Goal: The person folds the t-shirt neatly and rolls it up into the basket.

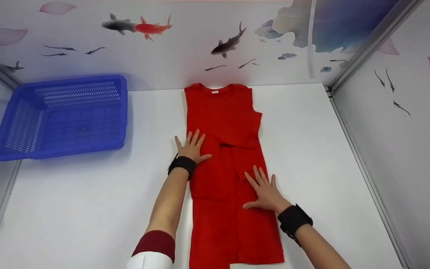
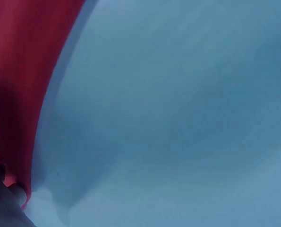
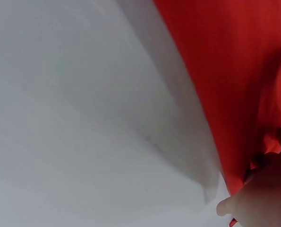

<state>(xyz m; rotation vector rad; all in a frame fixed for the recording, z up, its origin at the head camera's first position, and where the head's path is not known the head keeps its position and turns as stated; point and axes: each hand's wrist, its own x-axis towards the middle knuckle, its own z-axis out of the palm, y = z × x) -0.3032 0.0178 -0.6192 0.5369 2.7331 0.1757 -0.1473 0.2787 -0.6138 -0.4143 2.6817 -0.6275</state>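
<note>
Both the left hand [image 1: 191, 150] and the right hand [image 1: 267, 192] rest on the red garment [image 1: 226, 175], fingers spread, gripping nothing. We find its collar [image 1: 224, 93] at the far edge of the surface [image 1: 84, 213]. We advise smoothing the creases [image 1: 208, 198] outward with light, even pressure.

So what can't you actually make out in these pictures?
Neck label, head view: any writing on it is too small to read.
Red garment, head view: its lower left end runs off the bottom edge.
Underside of the red garment, head view: hidden by the cloth on top.
Most of the red garment, both wrist views: cut off by the picture edges.
</note>
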